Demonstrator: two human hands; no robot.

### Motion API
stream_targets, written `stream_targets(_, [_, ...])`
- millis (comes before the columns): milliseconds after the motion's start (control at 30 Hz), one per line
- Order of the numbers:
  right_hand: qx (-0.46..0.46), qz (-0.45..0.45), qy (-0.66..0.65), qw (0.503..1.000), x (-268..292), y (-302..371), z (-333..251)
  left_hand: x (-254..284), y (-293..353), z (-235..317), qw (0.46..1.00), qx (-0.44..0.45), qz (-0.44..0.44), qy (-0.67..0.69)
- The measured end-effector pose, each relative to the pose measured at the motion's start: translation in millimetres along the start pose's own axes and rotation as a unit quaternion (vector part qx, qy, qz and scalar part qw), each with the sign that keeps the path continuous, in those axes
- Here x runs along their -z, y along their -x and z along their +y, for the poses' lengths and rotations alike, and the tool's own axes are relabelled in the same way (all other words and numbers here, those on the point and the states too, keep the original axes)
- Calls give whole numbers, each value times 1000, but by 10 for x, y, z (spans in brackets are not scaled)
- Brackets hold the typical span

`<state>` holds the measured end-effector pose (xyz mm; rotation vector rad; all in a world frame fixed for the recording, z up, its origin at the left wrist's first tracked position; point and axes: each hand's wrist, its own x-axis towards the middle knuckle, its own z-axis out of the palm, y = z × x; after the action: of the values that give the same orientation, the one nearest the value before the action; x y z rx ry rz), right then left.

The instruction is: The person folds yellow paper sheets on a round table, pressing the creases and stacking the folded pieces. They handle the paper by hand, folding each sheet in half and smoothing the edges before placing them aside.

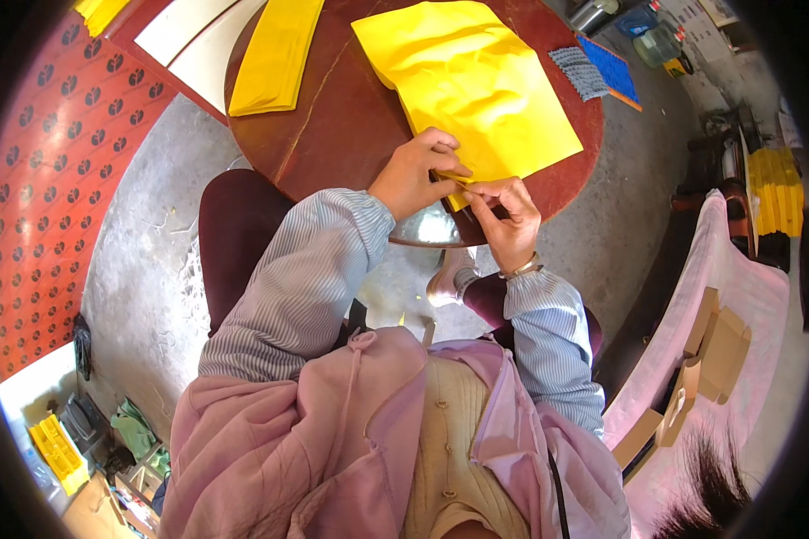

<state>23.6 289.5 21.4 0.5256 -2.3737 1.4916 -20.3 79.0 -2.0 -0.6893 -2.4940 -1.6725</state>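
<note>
A large, slightly creased yellow sheet (485, 85) lies on the round red-brown table (351, 117); whether it is paper or thin cloth I cannot tell. At its near corner, by the table's front edge, my left hand (420, 175) is closed with thumb and fingers pinching the yellow edge. My right hand (511, 220) pinches the same corner from the right, its fingertips close to those of the left. The fingers partly hide how the corner is bent. A folded yellow stack (279, 56) lies on the table to the left.
A blue-and-grey ribbed item (593, 72) sits beyond the table's right edge. To the right, opened cardboard boxes (721, 355) rest on a pink cloth (643, 395). A red patterned panel (54, 207) stands on the left. My legs are beneath the table's near edge.
</note>
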Motion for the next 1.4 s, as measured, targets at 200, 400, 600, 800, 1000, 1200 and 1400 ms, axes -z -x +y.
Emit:
stream_targets(200, [128, -54, 102, 985, 124, 14, -3, -32, -23, -58, 1000, -1, 31, 1])
stream_targets(400, [120, -69, 117, 983, 124, 2, 40, 23, -47, -66, 1000, 16, 11, 3])
stream_targets(600, [23, -47, 26, 998, 105, 11, 103, 109, -43, -67, 999, 31, -28, 28])
stream_targets(800, [-37, -30, -20, 999, 72, 23, 135, 166, -58, -99, 998, 0, -58, 35])
stream_targets(1000, [-61, 6, -53, 997, -1, 54, 127, 78, -31, -87, 999, 5, -26, 48])
stream_targets(1200, [-2, 10, 14, 1000, 9, 60, 71, 50, -54, -85, 1000, 2, -5, 16])
stream_targets(1400, [-24, 1, 4, 1000, 22, 47, 44, 82, -65, -85, 1000, 14, -20, 18])
